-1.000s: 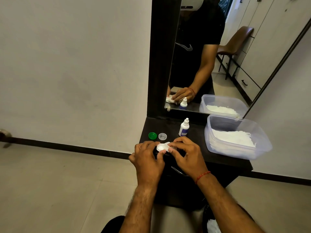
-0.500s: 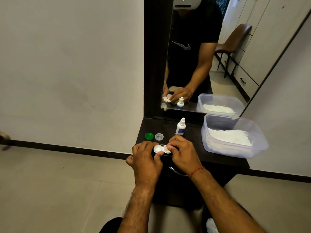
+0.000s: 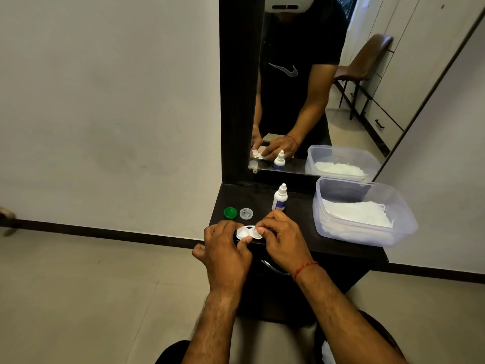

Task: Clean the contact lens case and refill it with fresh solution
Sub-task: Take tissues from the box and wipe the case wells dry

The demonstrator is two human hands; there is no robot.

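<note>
A clear plastic tub [image 3: 367, 224] of white tissues [image 3: 357, 215] sits below a mirror [image 3: 315, 101].

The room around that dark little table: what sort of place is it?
Most likely a bedroom or dressing corner at home. A tall dark-framed wall mirror stands over a small dark wooden dressing table, and the mirror reflects a brown padded chair and pale built-in cupboards.

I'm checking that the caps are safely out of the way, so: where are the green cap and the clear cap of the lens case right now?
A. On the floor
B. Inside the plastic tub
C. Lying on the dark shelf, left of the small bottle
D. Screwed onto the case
C: the green cap and clear cap lie side by side on the dark shelf, left of the small bottle.
</note>
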